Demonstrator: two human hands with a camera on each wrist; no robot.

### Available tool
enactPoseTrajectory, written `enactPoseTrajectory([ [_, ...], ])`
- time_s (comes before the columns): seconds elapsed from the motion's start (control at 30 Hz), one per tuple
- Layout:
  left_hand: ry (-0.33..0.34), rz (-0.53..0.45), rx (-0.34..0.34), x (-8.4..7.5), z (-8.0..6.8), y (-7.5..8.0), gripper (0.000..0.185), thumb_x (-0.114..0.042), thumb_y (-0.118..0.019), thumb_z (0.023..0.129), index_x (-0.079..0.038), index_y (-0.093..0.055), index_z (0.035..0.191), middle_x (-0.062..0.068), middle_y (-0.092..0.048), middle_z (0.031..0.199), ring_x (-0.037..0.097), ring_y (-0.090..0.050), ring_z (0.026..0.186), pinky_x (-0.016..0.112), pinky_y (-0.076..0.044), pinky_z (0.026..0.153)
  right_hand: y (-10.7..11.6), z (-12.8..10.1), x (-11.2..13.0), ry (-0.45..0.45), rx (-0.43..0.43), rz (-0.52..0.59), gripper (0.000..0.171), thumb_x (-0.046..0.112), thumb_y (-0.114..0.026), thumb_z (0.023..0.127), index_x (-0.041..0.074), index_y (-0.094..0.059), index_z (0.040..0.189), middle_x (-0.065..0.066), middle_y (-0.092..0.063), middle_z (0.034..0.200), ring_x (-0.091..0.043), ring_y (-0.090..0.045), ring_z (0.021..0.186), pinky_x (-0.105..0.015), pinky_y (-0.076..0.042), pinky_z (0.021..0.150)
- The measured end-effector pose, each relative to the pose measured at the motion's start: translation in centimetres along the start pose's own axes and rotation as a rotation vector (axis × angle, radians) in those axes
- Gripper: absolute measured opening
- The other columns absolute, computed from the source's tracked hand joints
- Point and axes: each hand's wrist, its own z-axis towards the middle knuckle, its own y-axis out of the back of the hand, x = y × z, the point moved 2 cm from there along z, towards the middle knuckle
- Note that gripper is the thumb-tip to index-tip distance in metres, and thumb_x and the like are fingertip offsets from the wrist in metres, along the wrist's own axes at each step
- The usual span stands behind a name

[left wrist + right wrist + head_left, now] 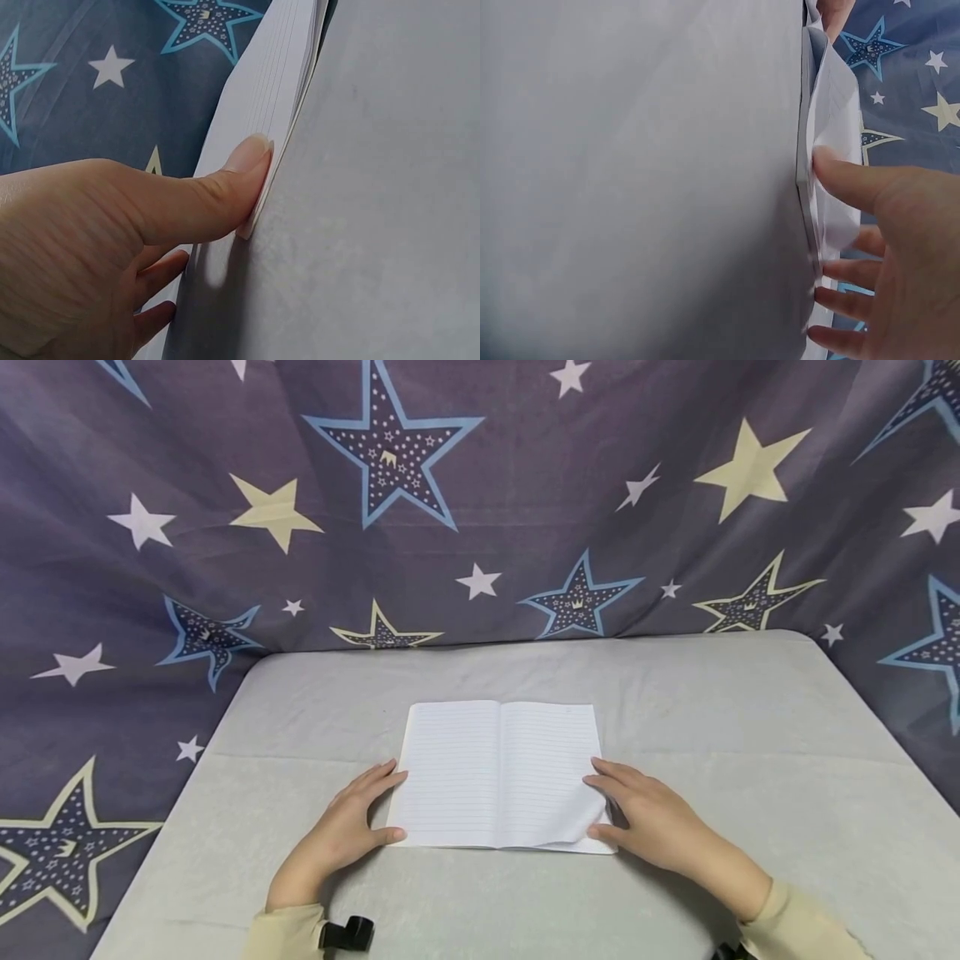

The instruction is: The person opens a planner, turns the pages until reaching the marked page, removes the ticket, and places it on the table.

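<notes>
An open lined notebook lies flat in the middle of the grey table. My left hand rests at its left edge with fingers straight on the page border. In the left wrist view its thumb presses against the stacked page edges of the notebook. My right hand lies on the right page with fingers stretched out and the thumb at the lower right corner. There the top sheet bulges up, and my right hand touches it with the thumb tip.
A dark cloth with printed stars hangs behind the table and drapes down both sides. A black wrist strap clip shows at my left sleeve. Grey tabletop stretches around the notebook on all sides.
</notes>
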Motion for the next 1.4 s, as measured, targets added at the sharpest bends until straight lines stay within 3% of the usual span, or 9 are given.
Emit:
enactPoseTrajectory([
  [0.27,0.001,0.002,0.003,0.0,0.0,-0.1,0.079,-0.024,-0.085,0.077,-0.008,-0.049,0.145,0.016,-0.034,0.157,0.043,-0.026,0.144,0.070,-0.023,0.109,0.2,0.6,0.9,-0.114,-0.095,0.151,0.096,0.040,-0.081,0.081,-0.003,-0.031,0.151,-0.024,-0.045,0.147,-0.042,-0.045,0.133,-0.056,-0.039,0.107],
  [0.47,0.008,-0.003,0.003,0.0,0.1,-0.1,0.079,-0.023,-0.085,0.077,-0.008,-0.049,0.146,0.015,-0.033,0.157,0.042,-0.025,0.144,0.069,-0.021,0.110,0.5,1.4,2.6,-0.114,-0.122,0.261,0.088,0.045,-0.076,0.085,0.005,-0.034,0.153,-0.016,-0.055,0.140,-0.036,-0.050,0.130,-0.055,-0.041,0.104],
  [0.67,0.012,-0.009,0.003,0.0,0.1,0.0,0.079,-0.024,-0.085,0.077,-0.007,-0.049,0.145,0.015,-0.034,0.157,0.043,-0.025,0.144,0.071,-0.021,0.109,0.0,3.2,5.3,-0.037,-0.157,0.329,0.075,0.043,-0.072,0.089,0.015,-0.041,0.151,-0.008,-0.059,0.136,-0.027,-0.056,0.125,-0.051,-0.046,0.100],
  [0.97,0.008,-0.020,0.003,0.1,0.0,0.1,0.080,-0.025,-0.086,0.075,-0.007,-0.050,0.145,0.016,-0.034,0.157,0.045,-0.026,0.143,0.071,-0.023,0.108,-2.1,5.6,8.8,0.115,-0.098,0.283,0.061,0.041,-0.070,0.091,0.010,-0.054,0.141,-0.005,-0.052,0.145,-0.025,-0.048,0.134,-0.043,-0.039,0.110],
  [1.27,-0.012,-0.018,-0.022,0.6,-0.3,0.4,0.082,-0.020,-0.090,0.069,-0.003,-0.054,0.141,0.018,-0.039,0.153,0.045,-0.030,0.141,0.071,-0.025,0.107,-3.6,6.1,9.7,0.109,0.030,0.232,0.048,0.037,-0.068,0.093,0.013,-0.060,0.134,-0.010,-0.053,0.144,-0.031,-0.049,0.132,-0.050,-0.040,0.108],
  [1.4,-0.014,-0.035,-0.004,0.9,-0.6,0.8,0.083,-0.018,-0.090,0.070,-0.005,-0.052,0.142,0.020,-0.039,0.153,0.047,-0.030,0.140,0.070,-0.027,0.107,-3.9,6.0,9.7,0.135,0.044,0.183,0.045,0.038,-0.068,0.093,0.012,-0.063,0.131,-0.010,-0.055,0.141,-0.029,-0.051,0.130,-0.048,-0.042,0.106],
])
